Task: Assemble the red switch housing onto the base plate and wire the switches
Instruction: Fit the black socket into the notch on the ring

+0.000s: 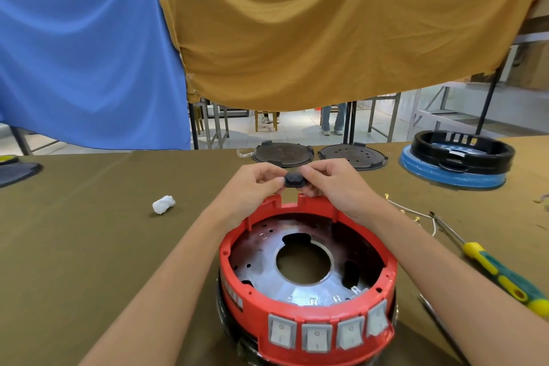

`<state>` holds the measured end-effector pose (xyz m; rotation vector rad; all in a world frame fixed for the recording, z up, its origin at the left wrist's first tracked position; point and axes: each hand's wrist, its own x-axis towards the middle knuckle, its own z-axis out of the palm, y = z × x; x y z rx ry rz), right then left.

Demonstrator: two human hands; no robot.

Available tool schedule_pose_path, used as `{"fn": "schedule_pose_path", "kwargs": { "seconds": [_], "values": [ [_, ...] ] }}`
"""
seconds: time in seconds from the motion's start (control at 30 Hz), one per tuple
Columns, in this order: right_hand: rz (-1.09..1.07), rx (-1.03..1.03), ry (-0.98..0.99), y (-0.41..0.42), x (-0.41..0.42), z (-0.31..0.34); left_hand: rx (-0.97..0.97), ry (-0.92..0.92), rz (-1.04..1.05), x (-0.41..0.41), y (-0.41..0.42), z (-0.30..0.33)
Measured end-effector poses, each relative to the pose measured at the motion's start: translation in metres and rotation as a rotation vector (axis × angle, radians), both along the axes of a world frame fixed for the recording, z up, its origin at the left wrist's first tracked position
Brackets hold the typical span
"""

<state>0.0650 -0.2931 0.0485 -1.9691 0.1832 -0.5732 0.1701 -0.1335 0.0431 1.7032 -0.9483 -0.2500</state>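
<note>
At the far left edge of the table (89,246), which is covered in an olive-brown cloth, lies a dark flat piece (17,172) with a bit of yellow behind it. Above it a blue cloth (89,53) hangs across the back of the table, and next to it a mustard cloth (341,33); under their hems show a pale tiled floor, metal table legs and the legs of people farther back in the room. A small white wad (163,204) lies on the cloth left of centre. The left hand (252,187) and the right hand (332,184) meet above the far rim of the red switch housing (309,315), their fingers pinching a small black socket part (295,181) between them, just over a notch in that rim. The housing sits near the front edge of the table, around a metal base plate (297,246) with a round central hole; four grey rocker switches (326,333) line its near wall. Beyond the hands lie two dark round plates (353,154). To the right are loose wires with ring terminals (413,212), a yellow-and-green screwdriver (499,273), and farther back a black ring housing (463,148) set on a blue disc (451,177).
</note>
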Motion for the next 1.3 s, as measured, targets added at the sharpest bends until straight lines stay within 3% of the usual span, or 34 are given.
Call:
{"fn": "schedule_pose_path", "kwargs": {
  "seconds": [0.33,0.73,1.3],
  "values": [
    [-0.039,-0.041,-0.039,0.0016,0.0015,-0.0003,0.014,0.009,0.034,0.0024,0.0005,-0.0014],
    [-0.074,-0.298,0.074,0.0027,0.0004,0.0007,0.077,0.007,0.119,0.0052,-0.0005,-0.0029],
    [-0.065,-0.178,0.023,0.0006,0.0012,0.0000,0.034,-0.018,0.040,0.0013,0.0010,0.0001]
  ]
}}
